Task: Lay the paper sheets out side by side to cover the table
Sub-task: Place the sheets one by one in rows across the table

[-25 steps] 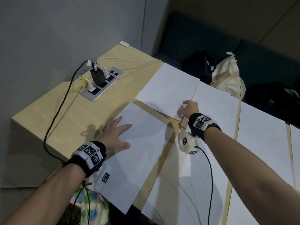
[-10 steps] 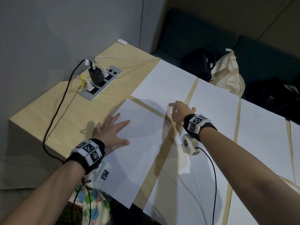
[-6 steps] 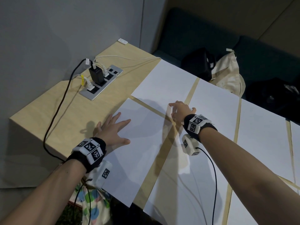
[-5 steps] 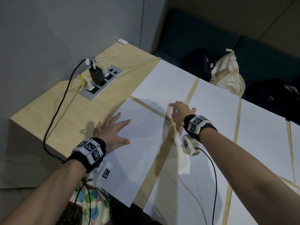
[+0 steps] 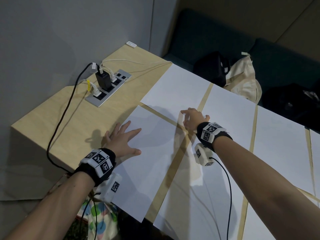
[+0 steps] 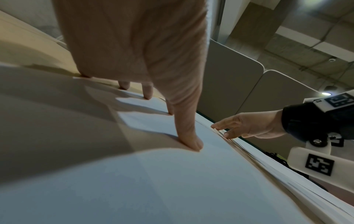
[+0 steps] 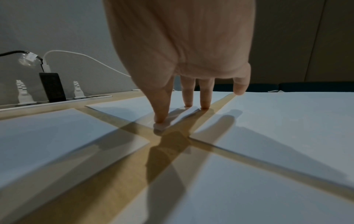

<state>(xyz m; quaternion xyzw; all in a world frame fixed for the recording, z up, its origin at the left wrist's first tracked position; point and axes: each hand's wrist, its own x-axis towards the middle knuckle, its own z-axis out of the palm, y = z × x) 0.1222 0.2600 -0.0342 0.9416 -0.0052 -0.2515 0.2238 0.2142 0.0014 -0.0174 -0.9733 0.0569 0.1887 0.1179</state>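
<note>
Grey walls close in the far corner of a pale wooden table (image 5: 72, 123), and from the head view most of its near and right side is already papered with white sheets, narrow strips of bare wood showing between them. The left hand (image 5: 121, 142) lies flat with fingers spread and straight on the near-left sheet (image 5: 147, 161), probably to pin it so it cannot slide while its neighbour is nudged; the right hand (image 5: 192, 118) stands on its fingertips at the near corner of the far-left sheet (image 5: 178, 87), grasping nothing. A power strip (image 5: 108, 87) with a black charger and cables takes up the far-left patch of table, which likely explains why no paper lies there. From the left wrist, the thumb (image 6: 188, 136) presses down on the sheet's surface and the other fingers rest straight near its far edge, so this hand holds the paper by pressure alone, nothing curled round it. From the right wrist, the fingertips (image 7: 161, 118) bear on the very corner of the far sheet where four sheets nearly meet around a cross of bare wood, a fitting spot, I judge, for sliding that corner to even out the gaps; the little finger hangs clear above the sheet (image 7: 287, 118) to the right.
</note>
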